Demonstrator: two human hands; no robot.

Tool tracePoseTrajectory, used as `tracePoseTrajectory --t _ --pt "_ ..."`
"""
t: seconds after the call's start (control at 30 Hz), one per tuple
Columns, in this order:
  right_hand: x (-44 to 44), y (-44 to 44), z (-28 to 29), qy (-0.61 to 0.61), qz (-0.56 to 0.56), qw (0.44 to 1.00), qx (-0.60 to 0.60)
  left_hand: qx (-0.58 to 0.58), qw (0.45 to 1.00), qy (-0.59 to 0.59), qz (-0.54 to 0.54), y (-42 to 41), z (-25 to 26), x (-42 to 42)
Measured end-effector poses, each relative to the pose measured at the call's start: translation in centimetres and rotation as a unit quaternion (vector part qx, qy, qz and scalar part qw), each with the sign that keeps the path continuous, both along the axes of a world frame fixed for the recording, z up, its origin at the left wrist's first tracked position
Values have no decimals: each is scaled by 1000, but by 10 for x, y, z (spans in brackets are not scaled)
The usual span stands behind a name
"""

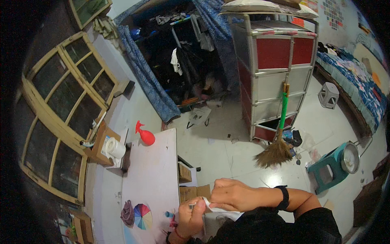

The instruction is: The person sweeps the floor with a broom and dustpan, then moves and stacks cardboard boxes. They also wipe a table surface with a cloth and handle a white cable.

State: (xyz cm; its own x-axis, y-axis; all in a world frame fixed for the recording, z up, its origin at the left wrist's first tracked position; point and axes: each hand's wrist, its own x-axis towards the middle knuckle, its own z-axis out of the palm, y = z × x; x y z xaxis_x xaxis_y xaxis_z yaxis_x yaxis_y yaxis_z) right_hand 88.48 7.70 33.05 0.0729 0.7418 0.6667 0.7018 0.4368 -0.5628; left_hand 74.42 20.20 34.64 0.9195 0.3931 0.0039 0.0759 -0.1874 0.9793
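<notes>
My left hand [191,218] and my right hand [231,195] meet at the front of my body. Between them they grip a crumpled white cloth or tissue [227,212]; which of the two it is, I cannot tell. Part of the white piece hangs below my right hand. A small silvery object, perhaps a ring, shows at the fingers of my left hand. Beside that hand, on the pale tabletop [149,174], are a small blue-topped item [169,214], a color wheel [142,216] and a purple fabric bundle [127,213].
A red spray bottle [147,137] stands at the table's far end. On the windowsill, a white paper roll [115,148] sits by a cardboard box [102,140]. A straw broom [275,152] leans against a metal-framed cabinet [271,85]. A teal stool [327,170] with a metal bowl [350,158] is at right.
</notes>
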Motion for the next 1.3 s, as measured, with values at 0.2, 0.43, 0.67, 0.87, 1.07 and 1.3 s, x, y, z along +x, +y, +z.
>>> tracePoseTrajectory --t 0.2,0.43,0.67,0.87,1.07,1.3 --pt "3 18 -10 -41 -47 998 -20 -40 999 27 19 26 9 1" --pt "5 21 -13 -62 -93 992 -54 -99 994 35 -18 43 6 7" --pt "6 17 -18 -83 -108 989 -60 -60 997 19 -53 52 6 9" --pt "4 31 -25 28 -64 995 -69 73 995 -3 -67 58 4 16" --pt "-11 54 -10 67 -18 996 -54 124 986 13 -112 70 13 10" --pt "-12 52 -16 -47 -22 997 -49 37 963 184 -194 67 39 4"
